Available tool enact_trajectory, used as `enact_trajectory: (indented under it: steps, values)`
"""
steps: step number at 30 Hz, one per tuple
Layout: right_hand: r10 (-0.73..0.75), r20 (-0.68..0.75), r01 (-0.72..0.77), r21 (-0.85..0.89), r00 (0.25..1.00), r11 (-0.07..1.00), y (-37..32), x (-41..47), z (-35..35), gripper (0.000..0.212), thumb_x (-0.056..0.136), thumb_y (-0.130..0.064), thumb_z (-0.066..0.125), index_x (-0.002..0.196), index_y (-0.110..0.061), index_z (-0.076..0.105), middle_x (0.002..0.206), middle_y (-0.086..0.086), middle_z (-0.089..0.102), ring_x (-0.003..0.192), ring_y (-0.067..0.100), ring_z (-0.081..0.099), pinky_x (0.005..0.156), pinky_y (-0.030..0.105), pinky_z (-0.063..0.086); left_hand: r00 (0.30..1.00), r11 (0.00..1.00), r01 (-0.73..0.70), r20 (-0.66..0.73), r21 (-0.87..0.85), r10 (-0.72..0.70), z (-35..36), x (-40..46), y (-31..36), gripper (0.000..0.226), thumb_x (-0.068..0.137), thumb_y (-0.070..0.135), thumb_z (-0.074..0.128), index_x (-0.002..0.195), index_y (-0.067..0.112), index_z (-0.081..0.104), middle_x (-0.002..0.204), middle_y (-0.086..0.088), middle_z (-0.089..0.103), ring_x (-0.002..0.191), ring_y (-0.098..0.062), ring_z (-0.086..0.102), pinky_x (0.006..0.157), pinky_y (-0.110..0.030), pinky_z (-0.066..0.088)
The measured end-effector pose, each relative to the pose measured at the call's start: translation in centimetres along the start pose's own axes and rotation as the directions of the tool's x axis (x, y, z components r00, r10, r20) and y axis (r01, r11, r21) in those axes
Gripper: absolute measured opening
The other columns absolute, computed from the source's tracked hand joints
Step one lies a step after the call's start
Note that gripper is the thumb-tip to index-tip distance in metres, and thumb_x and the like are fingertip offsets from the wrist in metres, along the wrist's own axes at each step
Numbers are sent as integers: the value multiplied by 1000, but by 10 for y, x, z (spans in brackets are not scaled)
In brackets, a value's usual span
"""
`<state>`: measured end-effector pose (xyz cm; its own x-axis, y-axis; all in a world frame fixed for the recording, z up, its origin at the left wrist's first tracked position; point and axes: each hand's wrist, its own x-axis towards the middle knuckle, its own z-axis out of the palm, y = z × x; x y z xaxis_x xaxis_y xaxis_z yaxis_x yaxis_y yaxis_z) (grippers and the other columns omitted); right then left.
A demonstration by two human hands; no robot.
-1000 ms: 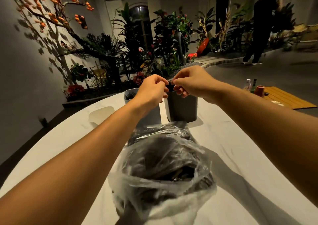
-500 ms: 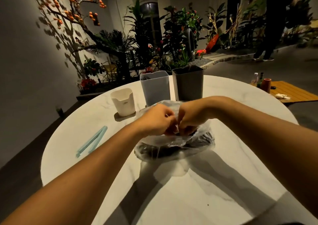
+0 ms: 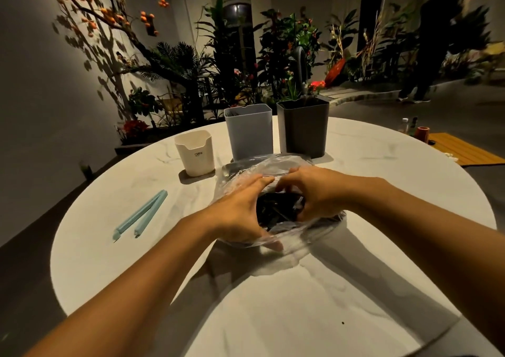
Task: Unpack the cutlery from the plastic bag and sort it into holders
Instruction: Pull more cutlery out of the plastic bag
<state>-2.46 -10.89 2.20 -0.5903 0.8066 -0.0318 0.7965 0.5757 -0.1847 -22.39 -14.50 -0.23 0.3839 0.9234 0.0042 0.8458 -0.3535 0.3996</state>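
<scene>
A clear plastic bag [image 3: 289,244] lies mid-table with dark cutlery [image 3: 278,210] showing through its spread mouth. My left hand [image 3: 237,214] holds the bag's left rim, fingers stretched along it and thumb under the plastic. On the right rim, my right hand [image 3: 319,192] grips with curled fingers. Behind the bag stand three holders: a white one [image 3: 195,154], a grey-blue one [image 3: 248,132] and a dark grey one [image 3: 303,128]. What is inside them is hidden.
A light blue sealing clip [image 3: 142,216] lies on the round white table [image 3: 273,315] to the left. A wooden side table [image 3: 464,150] with bottles is at the right. Plants line the back and a person [image 3: 434,36] stands far right.
My hands came down from the dark grey holder's rim to the bag, pinched its mouth together, and have now drawn apart, spreading the mouth so the cutlery shows.
</scene>
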Motion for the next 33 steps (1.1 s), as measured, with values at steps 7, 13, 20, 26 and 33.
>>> enact_trajectory:
  steps: [7,13,20,26,33]
  values:
    - [-95,114,82,117,989,990,-6,6,3,75,76,-42,81,141,-35,46,134,-8,47,120,15,51,102,34,50,1000,995,-19,-11,101,20,4,4,-22,134,61,62,87,157,43,-4,165,20,-7,154,-12,-2,123,-31,5]
    - [-116,-51,120,90,992,989,-9,13,21,69,72,-46,84,133,-35,54,118,-16,52,107,10,54,87,20,51,944,955,-210,-298,-208,143,0,-6,-15,63,69,31,77,128,36,56,125,14,59,120,-7,57,100,-28,53]
    - [-229,-237,247,47,944,968,-15,11,36,66,79,-38,79,138,-40,50,123,-17,56,110,4,52,94,20,48,837,766,-359,-547,-534,11,-1,-16,-19,23,79,17,51,66,0,58,66,-13,55,66,-25,51,59,-27,44]
    - [-340,-225,323,-111,913,940,-24,4,42,50,88,-36,71,136,-37,56,131,-9,53,113,12,55,91,18,47,845,886,-196,-531,-420,-65,14,-9,-28,40,94,33,42,65,9,57,62,1,55,61,-15,51,57,-34,45]
    - [-399,-278,327,-271,874,905,-20,-3,37,41,92,-35,66,132,-33,61,122,-6,62,101,14,61,84,25,55,783,908,-103,-596,-407,-179,20,-12,-25,42,96,45,29,101,23,65,100,7,66,95,-10,60,92,-36,52]
